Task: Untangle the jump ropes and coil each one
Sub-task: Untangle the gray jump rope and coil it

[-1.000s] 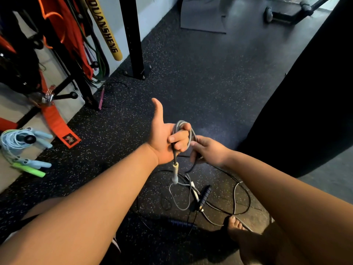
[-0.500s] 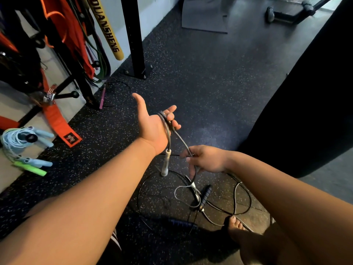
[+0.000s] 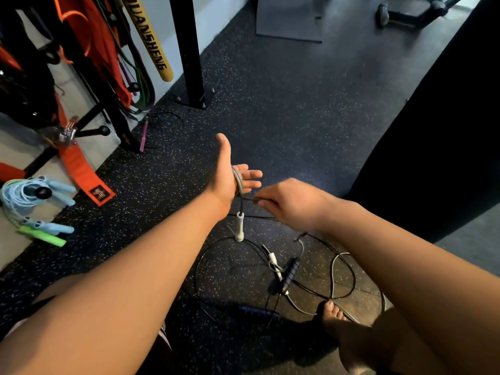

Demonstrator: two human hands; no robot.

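My left hand [image 3: 230,174] is held out flat, fingers straight and thumb up, with several turns of a grey jump rope [image 3: 238,182] wound around the palm. One white handle [image 3: 239,226] of that rope dangles below the hand. My right hand [image 3: 292,203] pinches the same grey rope just right of the left palm. The rest of it trails down to the floor, where its other white handle [image 3: 273,262] lies tangled with a black jump rope [image 3: 208,255] and its dark handles [image 3: 289,274] [image 3: 255,312].
A coiled light-blue rope with blue and green handles [image 3: 32,201] lies at the left. A pink-handled rope [image 3: 144,135] lies by a black rack post [image 3: 189,50]. An orange strap [image 3: 81,169], a hanging black bag [image 3: 446,117] and my bare foot [image 3: 338,320] are nearby.
My left hand went from gripping the coil to open and flat. My right hand dropped to draw out rope, then rose again beside the left palm, adding a turn.
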